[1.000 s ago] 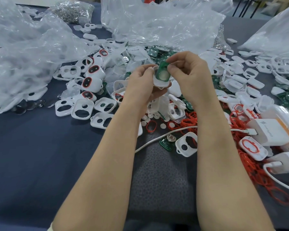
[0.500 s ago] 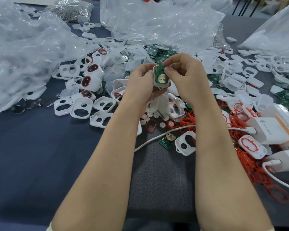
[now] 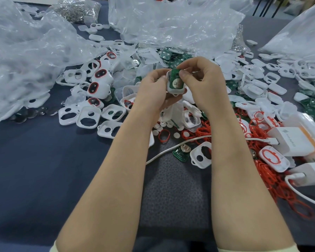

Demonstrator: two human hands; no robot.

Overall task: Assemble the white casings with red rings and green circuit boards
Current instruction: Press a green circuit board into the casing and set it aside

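Gripping white casing with curled left hand; pinching green circuit board, seemingly seated inside it, with right hand, above the surface.

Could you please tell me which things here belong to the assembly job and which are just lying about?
Job in hand:
- casing held by the left hand
- board pinched by the right hand
- loose casings
- red rings

Lying about:
- plastic bags
- charger
- cable

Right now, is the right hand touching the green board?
Touching. Head view: the thumb of the right hand presses the green circuit board in the white casing.
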